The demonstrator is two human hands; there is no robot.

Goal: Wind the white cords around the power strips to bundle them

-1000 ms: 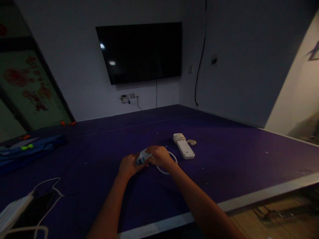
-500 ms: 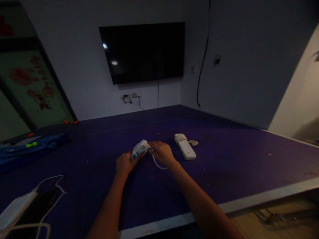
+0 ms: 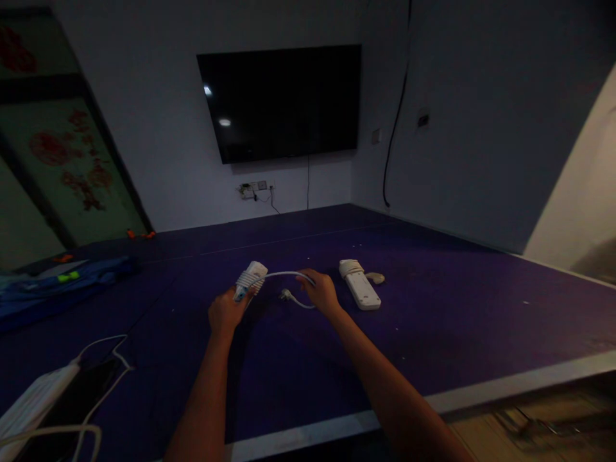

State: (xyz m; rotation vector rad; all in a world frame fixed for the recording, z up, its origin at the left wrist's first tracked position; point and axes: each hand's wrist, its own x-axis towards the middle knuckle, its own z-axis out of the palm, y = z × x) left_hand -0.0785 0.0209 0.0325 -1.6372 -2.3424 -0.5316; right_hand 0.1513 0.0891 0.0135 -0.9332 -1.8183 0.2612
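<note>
Landmark for all positions: the lying strip (image 3: 364,292), a white power strip with its own lead wrapped about one end, resting on the purple surface (image 3: 289,378).

The held strip (image 3: 258,268), a white block with a bluish end, is left of the lying strip and well apart from it. The left hand (image 3: 225,312) grips it at the bluish end, fingers closed about that end; the fingers beneath are hidden. Several turns of the cord (image 3: 283,274) circle its middle.

The right hand (image 3: 320,292), just left of the lying strip, has its fingers drawn narrow on the cord; the exact pinch cannot be made out. A further length runs below to the plug (image 3: 286,295), which is left of the lying strip, beyond the right hand.

Change noted: one second ago both hands were together at the held strip. They have since separated, and a cord span now arches between them. In the inspector's judgement, the cord is therefore part wound, part free; winding and unwinding cannot be told apart.
</note>
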